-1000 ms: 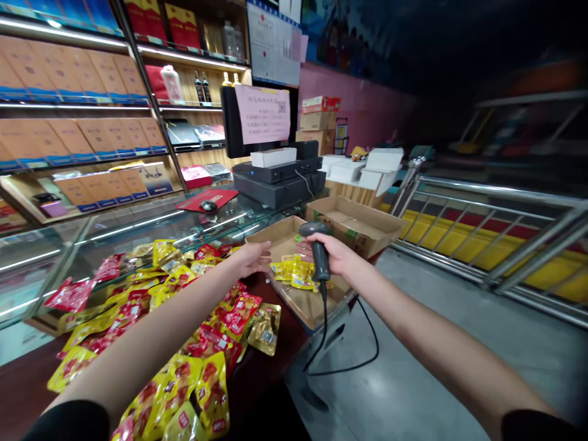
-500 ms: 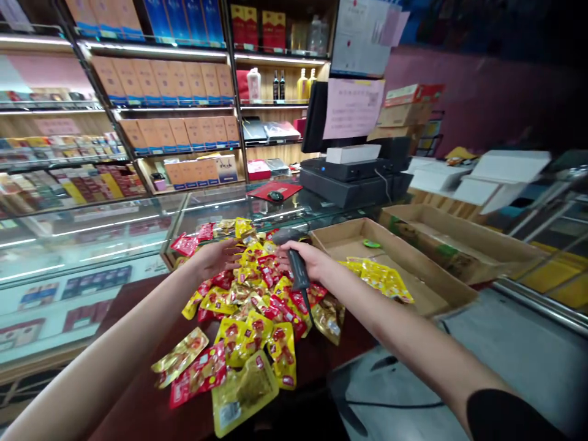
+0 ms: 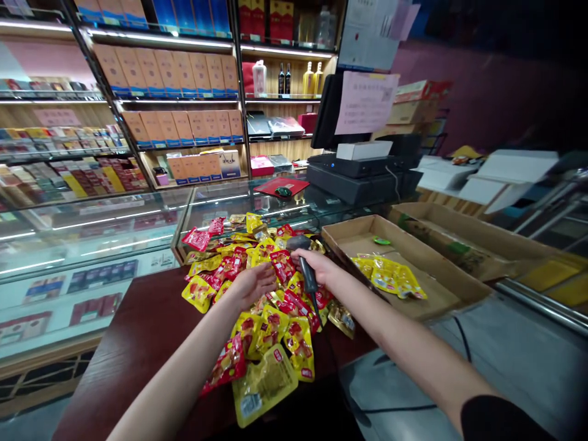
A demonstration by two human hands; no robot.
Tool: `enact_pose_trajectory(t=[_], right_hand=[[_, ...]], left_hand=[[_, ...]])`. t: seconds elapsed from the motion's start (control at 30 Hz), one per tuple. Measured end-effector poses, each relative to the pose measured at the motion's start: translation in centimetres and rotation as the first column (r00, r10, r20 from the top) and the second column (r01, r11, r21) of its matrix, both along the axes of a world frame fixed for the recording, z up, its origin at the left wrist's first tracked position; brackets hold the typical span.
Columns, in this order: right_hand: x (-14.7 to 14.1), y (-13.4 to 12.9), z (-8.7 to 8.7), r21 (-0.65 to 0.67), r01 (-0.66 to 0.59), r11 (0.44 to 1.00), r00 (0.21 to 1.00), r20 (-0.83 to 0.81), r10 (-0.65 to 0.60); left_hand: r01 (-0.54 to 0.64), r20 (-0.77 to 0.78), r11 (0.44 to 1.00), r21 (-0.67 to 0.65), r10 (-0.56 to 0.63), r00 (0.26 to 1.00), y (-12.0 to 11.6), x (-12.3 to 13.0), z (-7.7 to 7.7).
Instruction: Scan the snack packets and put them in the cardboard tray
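Snack packets (image 3: 298,346) heaped under left hand (image 3: 250,286); right hand (image 3: 319,268) grips barcode scanner (image 3: 309,277).

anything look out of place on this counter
Yes: the yellow and red snack packets lie in a loose, jumbled heap on the dark wood counter, and some spread onto the glass display case. It looks spilled, unlike the few packets in the cardboard tray.

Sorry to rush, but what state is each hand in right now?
Left hand: open, holding nothing.
Right hand: closed, holding a corded barcode scanner.
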State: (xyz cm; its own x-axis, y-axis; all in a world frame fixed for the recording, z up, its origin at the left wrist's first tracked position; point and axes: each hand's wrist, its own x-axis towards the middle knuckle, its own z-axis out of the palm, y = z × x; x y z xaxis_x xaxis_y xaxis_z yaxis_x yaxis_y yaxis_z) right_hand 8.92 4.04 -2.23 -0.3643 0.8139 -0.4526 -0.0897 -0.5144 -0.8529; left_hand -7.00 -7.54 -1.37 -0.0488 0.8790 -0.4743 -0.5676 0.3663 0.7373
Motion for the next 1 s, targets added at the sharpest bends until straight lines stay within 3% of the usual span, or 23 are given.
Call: enact_pose_trajectory(t=[0.17,0.37,0.57,0.83,1.0], right_hand=[[0.4,-0.3,1.0,-0.007,-0.014,1.0,0.998,-0.059,0.014],[0.4,-1.6,3.7,0.01,-0.14,0.99,0.937,-0.322,0.136],[-1.0,-3.4,3.9,0.118,-0.126,0.985,0.894,-0.418,0.164],[-1.2,-5.6,3.4,0.241,-0.077,0.967,0.939,-0.309,0.152],[-0.7,-7.6,3.1,0.321,-0.123,0.939,0.978,-0.121,0.17]], left_hand=[[-0.078,-0.076,0.997,-0.015,0.077,0.994,1.5,1.1,-0.1],[-0.08,-0.095,0.976,0.205,0.101,0.99,2.0,1.5,1.4],[-0.049,-0.073,0.952,0.302,0.074,0.995,2.2,1.3,1.6],[-0.098,-0.189,0.978,0.182,0.133,0.973,3.1,-1.3,0.1],[-0.163,-0.24,0.955,0.247,0.223,0.945,5.0,-3.9,0.4]])
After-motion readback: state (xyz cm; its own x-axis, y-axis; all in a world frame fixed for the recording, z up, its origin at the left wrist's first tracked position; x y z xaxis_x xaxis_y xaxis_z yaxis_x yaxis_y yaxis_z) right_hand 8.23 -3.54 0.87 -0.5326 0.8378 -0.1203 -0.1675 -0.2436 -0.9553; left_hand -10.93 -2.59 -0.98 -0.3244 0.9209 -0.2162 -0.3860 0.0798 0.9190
